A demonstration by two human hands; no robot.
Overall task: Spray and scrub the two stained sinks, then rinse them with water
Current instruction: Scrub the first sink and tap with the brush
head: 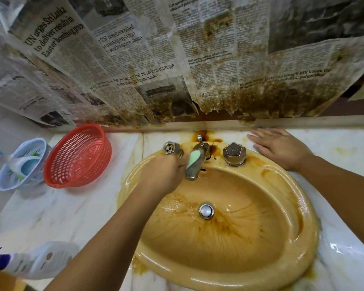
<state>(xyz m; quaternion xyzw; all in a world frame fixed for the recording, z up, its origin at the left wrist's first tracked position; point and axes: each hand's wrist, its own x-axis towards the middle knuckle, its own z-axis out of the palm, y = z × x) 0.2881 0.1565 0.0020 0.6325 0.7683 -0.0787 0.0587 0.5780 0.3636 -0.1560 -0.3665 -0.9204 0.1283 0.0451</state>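
Note:
A yellow-tan oval sink [298, 198] with brown stains fills the middle and right of the head view. Its metal drain plug [206, 211] sits in the wet basin. My left hand [166, 175] grips a green sponge [193, 159] and holds it against the left side of the metal faucet spout [200, 162]. My right hand [280, 148] rests flat, fingers straight, on the marble counter behind the sink's right rim. Two metal tap handles [234, 153] flank the spout. A white spray bottle [42, 261] lies at the lower left.
A red plastic basket [78, 156] and a pale blue basket [21, 164] holding cleaning items stand on the counter at left. Stained newspaper [177, 59] covers the wall behind. Rust-brown marks stain the counter [72, 211] behind the faucet.

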